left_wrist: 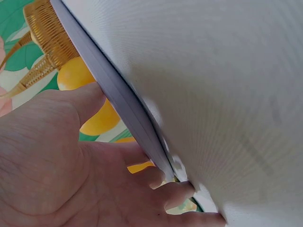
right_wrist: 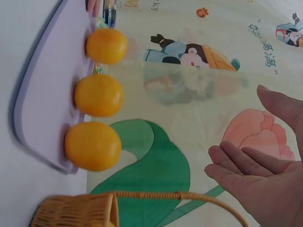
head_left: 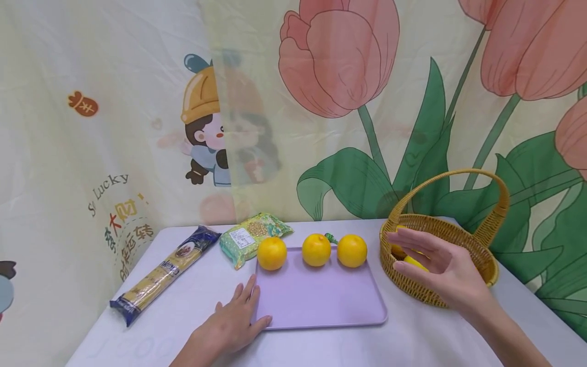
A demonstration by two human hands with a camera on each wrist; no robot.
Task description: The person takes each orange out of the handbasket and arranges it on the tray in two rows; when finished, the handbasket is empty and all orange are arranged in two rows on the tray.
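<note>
Three oranges stand in a row along the far side of a light purple tray (head_left: pixel 321 300): one at the left corner (head_left: pixel 272 254), a middle orange (head_left: pixel 316 250) and a right orange (head_left: pixel 351 251). My left hand (head_left: pixel 234 318) rests at the tray's left edge, its fingers spread and the thumb on the rim. In the left wrist view, the thumb (left_wrist: pixel 90 99) touches the tray's side. My right hand (head_left: pixel 445 265) hovers over the near left side of a wicker basket (head_left: pixel 426 295), fingers extended and apart from the thumb, holding nothing. Yellow fruit (head_left: pixel 415 261) shows inside the basket, partly hidden by this hand.
A green patterned packet (head_left: pixel 249 237) lies behind the tray's left corner. Farther left is a long pack of spaghetti (head_left: pixel 165 272) with dark blue ends. A small green object (head_left: pixel 331 238) sits behind the oranges. The basket's tall handle (head_left: pixel 458 173) arches upward. A printed curtain hangs behind the table.
</note>
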